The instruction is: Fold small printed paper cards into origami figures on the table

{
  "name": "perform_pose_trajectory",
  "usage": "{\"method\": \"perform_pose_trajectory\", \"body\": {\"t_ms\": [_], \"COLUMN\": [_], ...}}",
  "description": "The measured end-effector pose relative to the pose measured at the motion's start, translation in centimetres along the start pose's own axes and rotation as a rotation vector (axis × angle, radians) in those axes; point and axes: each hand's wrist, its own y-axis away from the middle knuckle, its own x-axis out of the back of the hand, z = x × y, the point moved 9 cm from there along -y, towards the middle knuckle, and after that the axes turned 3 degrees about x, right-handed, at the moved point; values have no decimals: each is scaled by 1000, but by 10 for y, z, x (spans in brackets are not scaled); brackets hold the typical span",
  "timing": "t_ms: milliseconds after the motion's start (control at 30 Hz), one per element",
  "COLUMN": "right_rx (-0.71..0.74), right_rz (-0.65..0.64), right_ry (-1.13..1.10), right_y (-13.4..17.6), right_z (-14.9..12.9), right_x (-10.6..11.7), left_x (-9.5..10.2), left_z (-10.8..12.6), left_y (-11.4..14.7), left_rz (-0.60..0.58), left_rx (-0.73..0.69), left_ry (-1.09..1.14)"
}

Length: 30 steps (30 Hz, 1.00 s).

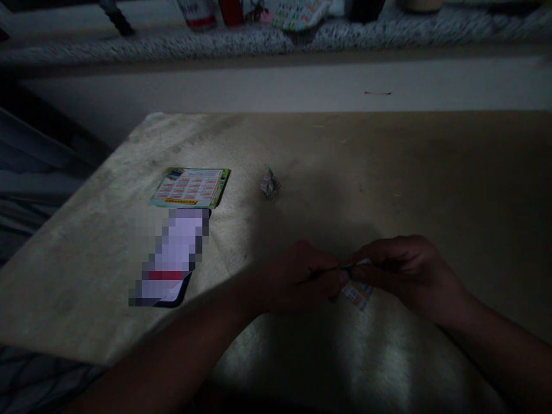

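Printed paper (357,296) in hands (297,280), well inside table's left edge (88,192)

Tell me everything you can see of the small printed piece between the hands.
The small printed piece looks like thin paper, pale with orange and bluish print. The fingers of the left hand and right hand meet at it, hiding much of it; a corner sticks out below them. It's too dark to tell how it is folded.
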Motion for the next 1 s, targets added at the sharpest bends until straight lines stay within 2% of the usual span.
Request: {"method": "perform_pose_trajectory", "body": {"t_ms": [167,267,400,500,667,767,867,1000], "right_rx": [-64,-82,-43,-8,-5,6,15,-61], "right_rz": [-64,-106,-38,31,25,81,122,22], "right_ry": [-174,-198,-182,-216,-267,-247,-190,-130], "right_y": [-2,-2,-4,-5,-4,-4,-4,-5], "right_z": [4,5,4,5,11,11,8,13], "right_x": [-5,-7,0,5,1,5,9,4], "left_x": [5,6,6,10,15,14,11,8], "left_z": [4,8,14,18,29,23,11,-6], "left_y": [0,0,1,3,7,4,1,-2], "left_rz": [88,122,169,262,420,383,271,120], "left_rx": [-1,-16,-86,-132,-220,-145,-88,-7], "left_ry": [-110,-244,-368,-447,-503,-451,-328,-167]}}
